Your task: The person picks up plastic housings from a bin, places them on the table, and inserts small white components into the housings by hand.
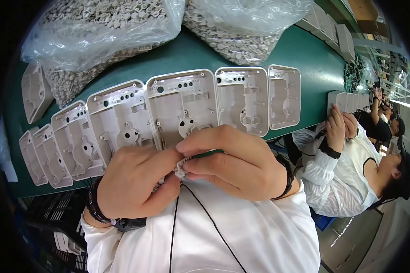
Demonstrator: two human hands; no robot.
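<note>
Close in front of my chest, both hands meet over a small light-grey plastic part (181, 171). My right hand (241, 159) comes from the right, its thumb and fingertips closed on that part. My left hand (134, 179) is curled, with its fingertips against the same part. More small grey pieces (158, 184) peek out between the left fingers; most of what lies in that palm is hidden. Just beyond my hands, a light-grey plastic housing (173, 98) lies with its hollow side up, in a row of several similar ones.
Two clear plastic bags full of small grey parts (100, 38) (241, 43) stand at the back of the green table (316, 75). A housing (34, 93) leans by the left bag. At right, a co-worker (346, 177) handles parts near more housings (351, 101). Black crates (54, 214) stand low left.
</note>
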